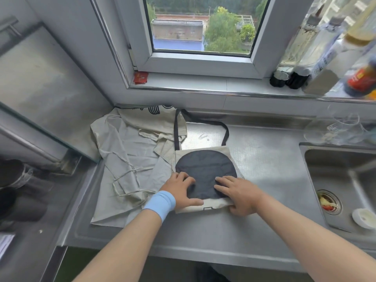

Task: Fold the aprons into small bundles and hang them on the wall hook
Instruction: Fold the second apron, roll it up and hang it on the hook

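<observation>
Under the left grip and right grip, the apron is matt cream cloth with a dark, puckered cloth patch. Left of the left grip, a second apron is pale, creased cloth. The tabletop is dull brushed metal, like the sink right of the right grip.

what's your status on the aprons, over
Left hand and right hand both press flat on the folded apron. Its black strap trails loose behind it. Second apron lies unfolded at left, against the fold.
</observation>
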Demonstrator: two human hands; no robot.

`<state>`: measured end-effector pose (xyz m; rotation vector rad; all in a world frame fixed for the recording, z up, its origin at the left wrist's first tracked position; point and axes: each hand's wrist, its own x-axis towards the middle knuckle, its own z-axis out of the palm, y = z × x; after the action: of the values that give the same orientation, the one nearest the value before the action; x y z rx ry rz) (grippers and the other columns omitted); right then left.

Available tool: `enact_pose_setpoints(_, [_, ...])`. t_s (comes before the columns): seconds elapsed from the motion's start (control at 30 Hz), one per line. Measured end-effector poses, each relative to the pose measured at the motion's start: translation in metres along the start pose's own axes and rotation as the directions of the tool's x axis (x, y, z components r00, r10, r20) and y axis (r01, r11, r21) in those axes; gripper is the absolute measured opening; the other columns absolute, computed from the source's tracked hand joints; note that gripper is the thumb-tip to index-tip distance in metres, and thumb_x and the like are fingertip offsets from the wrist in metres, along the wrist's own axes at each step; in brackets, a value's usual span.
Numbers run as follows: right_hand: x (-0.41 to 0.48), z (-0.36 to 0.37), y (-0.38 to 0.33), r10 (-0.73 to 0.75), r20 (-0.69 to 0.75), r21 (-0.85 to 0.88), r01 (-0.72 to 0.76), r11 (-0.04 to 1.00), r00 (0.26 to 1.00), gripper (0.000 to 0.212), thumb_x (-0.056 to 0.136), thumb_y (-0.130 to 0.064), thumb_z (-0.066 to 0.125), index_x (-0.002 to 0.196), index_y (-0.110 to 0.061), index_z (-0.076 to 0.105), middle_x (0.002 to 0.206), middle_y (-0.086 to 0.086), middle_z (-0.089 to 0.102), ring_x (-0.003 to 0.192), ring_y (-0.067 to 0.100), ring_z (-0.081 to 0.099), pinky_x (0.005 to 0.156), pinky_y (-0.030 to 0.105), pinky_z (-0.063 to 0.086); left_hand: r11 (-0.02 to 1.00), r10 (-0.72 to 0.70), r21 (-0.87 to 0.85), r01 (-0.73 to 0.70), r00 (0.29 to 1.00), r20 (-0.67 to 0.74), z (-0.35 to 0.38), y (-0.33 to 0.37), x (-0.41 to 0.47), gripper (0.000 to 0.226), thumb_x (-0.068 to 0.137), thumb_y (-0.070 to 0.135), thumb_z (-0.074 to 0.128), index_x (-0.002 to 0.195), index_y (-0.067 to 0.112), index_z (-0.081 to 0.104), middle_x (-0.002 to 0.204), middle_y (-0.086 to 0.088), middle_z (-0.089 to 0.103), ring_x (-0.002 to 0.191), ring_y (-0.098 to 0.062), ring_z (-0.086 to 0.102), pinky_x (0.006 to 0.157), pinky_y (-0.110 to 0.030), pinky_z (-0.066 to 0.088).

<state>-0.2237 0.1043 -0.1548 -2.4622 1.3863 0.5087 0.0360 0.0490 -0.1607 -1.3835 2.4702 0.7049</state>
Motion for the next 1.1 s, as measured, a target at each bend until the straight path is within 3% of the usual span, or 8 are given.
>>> enact_pose_setpoints(0.17, [0.010,-0.022,0.001,0.192,-0.054,0.177,-0.180,0.968,0.980,0.016,0.083,-0.029,0.045,0.079,-0.020,0.057,0.097,-0.005,0.066,0.087,0.024,0.061,0.069,0.033,0.049,0.993,-0.001,0.112,-0.030,0.964,0.266,-0.029,0.007,0.003,0.090,0.061,0.079,0.062,0.138,0.036,0.042,0.143,0.008,0.033,0.130,-0.023,0.032,0.107,-0.040,0.036])
enact_pose_setpoints(0.3, [0.012,-0.048,0.020,0.318,0.009,0.426,-0.291,0.857,0.948,0.024,0.078,-0.027,0.051,0.062,-0.015,0.037,0.059,-0.001,0.045,0.062,0.021,0.044,0.054,0.032,0.031,0.997,-0.074,-0.004,0.081,0.928,0.366,-0.046,0.003,0.015,0.046,0.070,0.057,0.065,0.108,0.032,0.070,0.130,0.010,0.059,0.104,-0.018,0.060,0.091,-0.031,0.050])
enact_pose_setpoints(0.43, [0.017,-0.049,0.041,0.417,-0.025,0.621,-0.312,0.719,0.909,0.030,0.076,-0.043,0.058,0.066,-0.015,0.061,0.067,-0.005,0.061,0.067,0.017,0.054,0.061,0.031,0.042,0.956,-0.139,-0.201,0.212,0.935,0.327,-0.052,-0.006,0.029,0.032,0.067,0.048,0.064,0.092,0.031,0.074,0.124,0.013,0.062,0.100,-0.017,0.059,0.083,-0.026,0.048])
enact_pose_setpoints(0.57, [0.026,-0.044,0.053,0.467,-0.090,0.734,-0.258,0.628,0.880,0.021,0.083,-0.041,0.064,0.086,-0.023,0.074,0.099,-0.022,0.069,0.091,0.011,0.062,0.077,0.024,0.047,0.870,-0.245,-0.361,0.335,0.931,0.273,-0.067,-0.016,0.040,0.024,0.083,0.041,0.066,0.075,0.019,0.065,0.074,0.001,0.059,0.071,-0.017,0.054,0.063,-0.024,0.041])
enact_pose_setpoints(0.67, [0.036,-0.039,0.061,0.535,-0.067,0.745,-0.315,0.589,0.842,0.027,0.085,-0.052,0.062,0.098,-0.032,0.075,0.096,-0.008,0.073,0.089,0.014,0.064,0.080,0.031,0.051,0.877,-0.290,-0.347,0.332,0.942,0.168,-0.073,-0.022,0.051,0.032,0.082,0.050,0.064,0.092,0.020,0.069,0.087,0.002,0.065,0.084,-0.018,0.060,0.075,-0.027,0.045])
enact_pose_setpoints(0.83, [0.057,-0.035,0.072,0.611,-0.102,0.639,-0.420,0.645,0.785,0.039,0.085,-0.057,0.061,0.063,-0.025,0.055,0.064,-0.010,0.057,0.068,0.016,0.054,0.058,0.031,0.037,0.902,-0.382,-0.250,0.351,0.920,-0.086,-0.065,-0.014,0.070,0.032,0.081,0.045,0.067,0.103,0.022,0.063,0.102,0.004,0.062,0.095,-0.020,0.059,0.078,-0.028,0.043])
enact_pose_setpoints(0.93, [0.066,-0.032,0.081,0.613,-0.128,0.585,-0.440,0.681,0.780,0.037,0.083,-0.057,0.062,0.064,-0.025,0.057,0.065,-0.009,0.057,0.069,0.017,0.054,0.061,0.031,0.038,0.958,-0.190,0.125,0.256,0.900,-0.391,-0.047,0.009,0.076,0.041,0.077,0.023,0.066,0.117,0.027,0.055,0.124,0.002,0.052,0.110,-0.021,0.050,0.090,-0.033,0.039])
enact_pose_setpoints(1.1, [0.082,-0.031,0.089,0.593,-0.181,0.522,-0.434,0.734,0.785,0.037,0.081,-0.056,0.064,0.072,-0.020,0.064,0.073,-0.003,0.065,0.072,0.019,0.055,0.062,0.032,0.041,0.946,0.012,0.310,0.091,0.948,-0.317,-0.016,0.046,0.093,0.060,0.077,0.016,0.054,0.136,0.022,0.041,0.156,-0.008,0.029,0.143,-0.035,0.025,0.113,-0.054,0.017])
